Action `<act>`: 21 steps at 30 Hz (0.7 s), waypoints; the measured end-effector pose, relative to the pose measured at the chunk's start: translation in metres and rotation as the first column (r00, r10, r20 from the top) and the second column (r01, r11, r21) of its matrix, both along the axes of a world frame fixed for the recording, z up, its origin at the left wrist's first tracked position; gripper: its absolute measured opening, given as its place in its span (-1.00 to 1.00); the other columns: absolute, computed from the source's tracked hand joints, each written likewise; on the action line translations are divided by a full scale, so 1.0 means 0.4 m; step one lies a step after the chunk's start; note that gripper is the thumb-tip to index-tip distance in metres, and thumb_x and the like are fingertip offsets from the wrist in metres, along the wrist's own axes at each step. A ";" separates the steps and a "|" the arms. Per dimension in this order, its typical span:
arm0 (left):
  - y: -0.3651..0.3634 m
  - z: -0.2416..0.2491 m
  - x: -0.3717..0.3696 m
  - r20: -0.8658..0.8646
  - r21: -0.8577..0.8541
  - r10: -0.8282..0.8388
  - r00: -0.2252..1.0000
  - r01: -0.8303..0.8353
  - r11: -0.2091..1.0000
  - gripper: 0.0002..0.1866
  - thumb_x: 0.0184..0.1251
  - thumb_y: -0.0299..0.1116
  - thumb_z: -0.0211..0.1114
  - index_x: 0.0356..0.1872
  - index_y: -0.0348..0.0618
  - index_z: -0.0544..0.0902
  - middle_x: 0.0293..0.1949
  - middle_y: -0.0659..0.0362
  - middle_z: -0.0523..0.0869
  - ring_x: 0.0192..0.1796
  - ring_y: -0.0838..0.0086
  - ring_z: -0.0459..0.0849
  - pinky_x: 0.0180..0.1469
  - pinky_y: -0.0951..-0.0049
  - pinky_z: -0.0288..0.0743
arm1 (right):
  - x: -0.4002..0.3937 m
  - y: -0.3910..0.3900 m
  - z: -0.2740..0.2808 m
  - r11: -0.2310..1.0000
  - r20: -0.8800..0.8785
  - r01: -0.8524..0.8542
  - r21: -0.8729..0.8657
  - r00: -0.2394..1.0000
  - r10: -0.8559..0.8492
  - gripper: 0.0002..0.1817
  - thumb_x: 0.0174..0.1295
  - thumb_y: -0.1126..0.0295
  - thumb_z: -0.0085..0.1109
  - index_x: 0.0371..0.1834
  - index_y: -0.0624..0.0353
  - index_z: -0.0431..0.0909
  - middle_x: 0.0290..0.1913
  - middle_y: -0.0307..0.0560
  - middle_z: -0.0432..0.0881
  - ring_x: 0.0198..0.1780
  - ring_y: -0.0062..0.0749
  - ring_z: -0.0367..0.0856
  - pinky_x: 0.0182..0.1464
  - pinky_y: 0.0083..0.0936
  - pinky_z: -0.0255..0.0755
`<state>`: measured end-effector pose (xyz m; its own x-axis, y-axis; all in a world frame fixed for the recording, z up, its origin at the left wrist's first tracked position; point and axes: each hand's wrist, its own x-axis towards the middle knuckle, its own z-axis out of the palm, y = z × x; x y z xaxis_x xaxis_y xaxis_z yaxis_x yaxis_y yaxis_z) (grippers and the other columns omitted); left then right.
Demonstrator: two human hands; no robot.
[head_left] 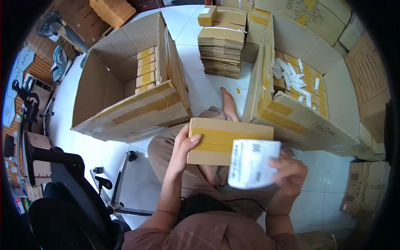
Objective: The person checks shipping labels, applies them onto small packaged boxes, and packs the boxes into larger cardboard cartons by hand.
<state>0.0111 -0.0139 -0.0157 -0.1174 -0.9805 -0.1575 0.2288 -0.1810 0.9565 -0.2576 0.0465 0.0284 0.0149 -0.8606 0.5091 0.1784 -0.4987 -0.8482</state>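
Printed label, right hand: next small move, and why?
Probably shift the printed label up and inward over the small taped carton. The right hand holds it overhanging the carton's near edge and right end, while the left hand grips the left end. Whether label and carton touch, I can't tell.

"60" on carton (301, 130), "APL" on sign (26, 59)

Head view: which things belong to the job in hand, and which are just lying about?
Job, judging by position:
- taped carton, in the left hand
- white printed sheet, in the right hand
- probably both large open boxes holding cartons

Apparently lying about:
- black chair
- fan
- orange bundle
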 end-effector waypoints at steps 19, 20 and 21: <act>0.030 0.024 -0.013 -0.006 -0.173 0.058 0.998 -0.058 0.983 -0.55 0.19 -0.34 0.42 0.03 -0.28 0.47 -0.12 0.18 0.62 -0.05 0.58 0.55 0.06 0.55 0.42 | 0.076 -0.025 0.030 0.996 -0.940 0.081 -0.034 0.335 -0.059 -0.36 0.23 0.05 0.23 0.35 0.06 0.41 0.43 -0.14 0.37 0.46 -0.10 0.27 0.47 0.07 -0.04; 0.029 0.017 -0.017 0.052 -0.194 0.082 0.995 -0.070 0.978 -0.56 0.18 -0.33 0.43 0.01 -0.28 0.47 -0.13 0.18 0.62 -0.07 0.58 0.55 0.05 0.54 0.43 | 0.083 -0.024 0.015 0.989 -0.956 0.146 -0.034 0.285 -0.075 -0.27 0.25 -0.06 0.17 0.43 0.05 0.33 0.49 -0.15 0.28 0.50 -0.07 0.19 0.46 0.12 -0.07; 0.027 0.015 -0.021 0.109 -0.217 0.106 0.988 -0.081 0.973 -0.56 0.18 -0.33 0.44 -0.01 -0.29 0.47 -0.15 0.17 0.63 -0.09 0.58 0.56 0.03 0.54 0.44 | 0.083 -0.028 -0.008 0.987 -0.970 0.162 0.013 0.240 -0.027 -0.19 0.28 -0.19 0.05 0.52 -0.03 0.20 0.56 -0.13 0.11 0.55 0.00 0.04 0.46 0.21 -0.16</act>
<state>0.0027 -0.0032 -0.0096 -0.0164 -0.9987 0.0475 0.1173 0.0452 0.9921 -0.2245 0.0352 0.0252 0.3510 -0.9313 0.0970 -0.8501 -0.3603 -0.3841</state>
